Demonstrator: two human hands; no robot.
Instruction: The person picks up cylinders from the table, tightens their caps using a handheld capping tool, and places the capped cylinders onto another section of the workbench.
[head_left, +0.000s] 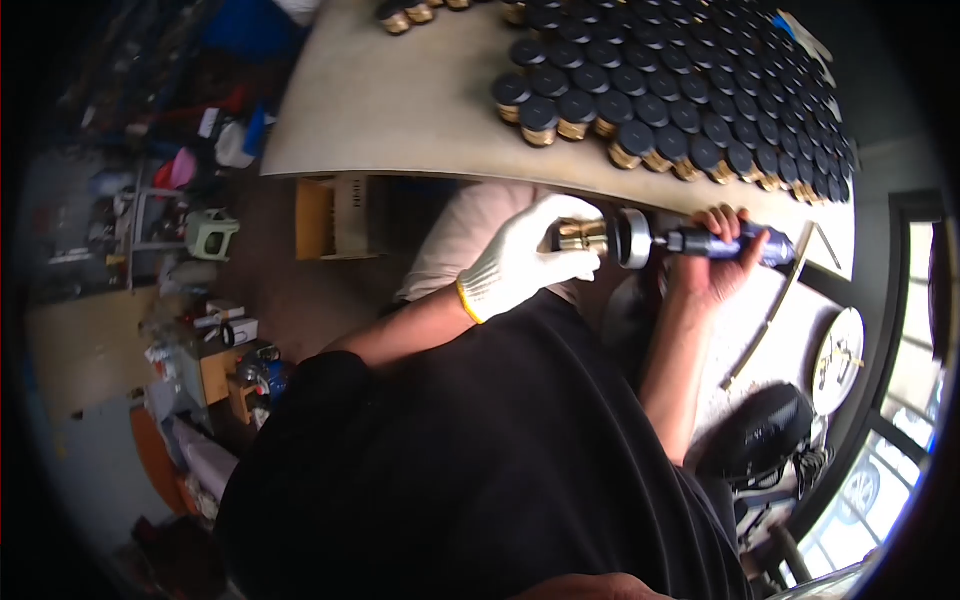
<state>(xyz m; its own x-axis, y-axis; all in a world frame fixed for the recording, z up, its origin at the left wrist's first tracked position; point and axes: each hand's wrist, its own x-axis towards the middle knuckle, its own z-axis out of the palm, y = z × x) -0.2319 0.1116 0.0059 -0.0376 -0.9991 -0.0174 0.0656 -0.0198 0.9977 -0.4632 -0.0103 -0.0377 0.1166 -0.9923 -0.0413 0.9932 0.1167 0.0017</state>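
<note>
My left hand (525,255), in a white knit glove, is closed around a small gold-coloured cylinder (583,237) lying sideways. A dark part shows at the cylinder's right end. My right hand (715,258), bare, grips a blue-purple powered driver (735,243) that points left. On the driver's tip sits a round cup-like attachment (634,239), grey and black, facing the cylinder's dark end. Whether the two touch, I cannot tell. Both hands are just in front of the table's near edge, above my lap.
On the pale table (400,110) stand many gold cylinders with black caps (650,108), tightly grouped at the right. Below the table is an open cardboard box (335,218). A green-white stool (212,234) stands at left, and a black seat (760,435) at lower right.
</note>
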